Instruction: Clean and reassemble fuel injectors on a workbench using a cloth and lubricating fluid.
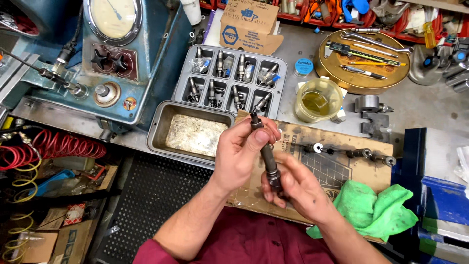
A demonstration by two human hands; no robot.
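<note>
Two hands on one metal rod [266, 151] above cardboard sheet [342, 166] at tabletop front edge. Left hand [242, 151] closed round upper end; right hand [298, 188] fingers pinch lower end. Long axis near upright, tip tilted left.

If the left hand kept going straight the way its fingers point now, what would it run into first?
The left hand points up and right, gripping the dark metal injector. Going on, it would likely meet the clear cup of yellowish fluid first, though depth is hard to judge.
</note>
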